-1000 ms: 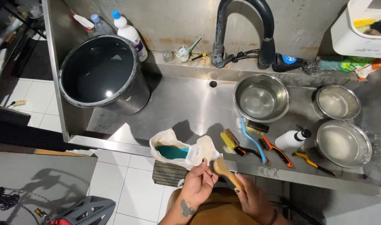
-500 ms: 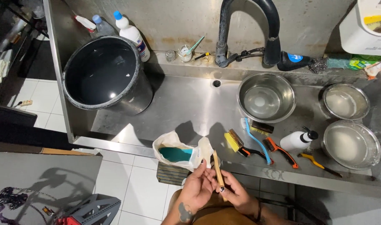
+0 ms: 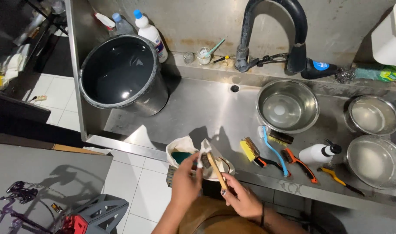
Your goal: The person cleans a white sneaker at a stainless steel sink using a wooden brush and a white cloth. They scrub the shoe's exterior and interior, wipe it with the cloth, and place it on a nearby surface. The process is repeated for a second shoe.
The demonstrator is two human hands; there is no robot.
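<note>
Below the big steel bowl [image 3: 287, 105], my right hand [image 3: 241, 197] grips a wooden-handled brush [image 3: 216, 170]; my left hand [image 3: 185, 182] pinches a white cloth [image 3: 204, 149] against it.

— What do you see of the hands?

— Both come up from the bottom edge, meeting low in the middle. My left hand [image 3: 185, 185] is raised with its back to the camera, fingers curled and pinched shut at the top. The forearm below it is bare.

— And the other?

— My right hand [image 3: 241, 198] sits lower, just beside the left, palm turned inward, fingers wrapped closed in a grip, dark polish on the nails. A dark band circles that wrist.
</note>
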